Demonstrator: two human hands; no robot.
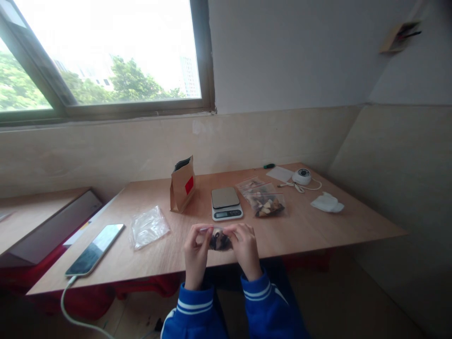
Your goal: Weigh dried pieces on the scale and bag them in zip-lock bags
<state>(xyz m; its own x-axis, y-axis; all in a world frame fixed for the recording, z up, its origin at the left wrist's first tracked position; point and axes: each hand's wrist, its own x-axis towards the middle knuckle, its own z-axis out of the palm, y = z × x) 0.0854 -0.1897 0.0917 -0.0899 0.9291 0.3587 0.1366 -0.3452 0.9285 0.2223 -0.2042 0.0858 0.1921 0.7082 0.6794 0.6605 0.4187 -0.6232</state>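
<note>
Between both hands, at the table's front edge, is a small clear zip bag (220, 240) with dark and pale dried pieces inside. My left hand (196, 252) pinches the left end of its top edge, and my right hand (245, 245) pinches the right end. Just beyond the hands stands a white kitchen scale (227, 213) with a bare weighing plate. Right of the scale lie several filled zip bags (268, 205), overlapping, holding similar pale and brown pieces. An open brown paper pouch (182, 186) with a red label stands upright behind the hands to the left.
A stack of clear plastic bags (149, 227) and a phone (95, 250) on a cable lie on the left. At the right are a white round device (302, 176) with a cord, a crumpled tissue (327, 202), a paper sheet (280, 174) and a green-handled object (269, 165).
</note>
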